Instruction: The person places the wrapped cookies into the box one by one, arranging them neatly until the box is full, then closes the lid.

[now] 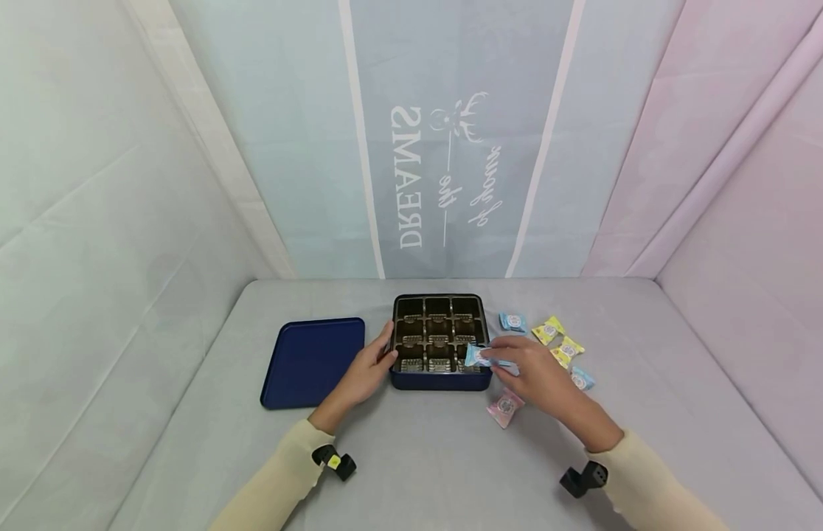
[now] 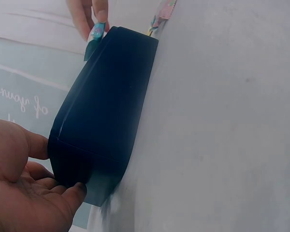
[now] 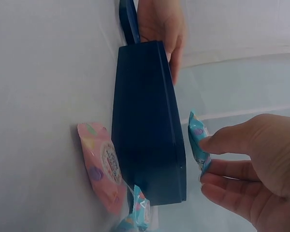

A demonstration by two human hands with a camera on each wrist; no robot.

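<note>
A dark blue box stands uncovered, its black insert divided into several compartments. My left hand holds the box at its left side; in the left wrist view the thumb is at the rim and the curled fingers touch the side wall. Between thumb and fingers, my right hand pinches a blue-wrapped candy above the box's front right corner. Close to that corner, a pink-wrapped candy lies on the table below the right hand.
Left of the box lies a flat dark blue lid. To the right are a blue-wrapped candy, two yellow-wrapped ones and another blue one, partly behind the right hand. Printed fabric walls enclose the grey table.
</note>
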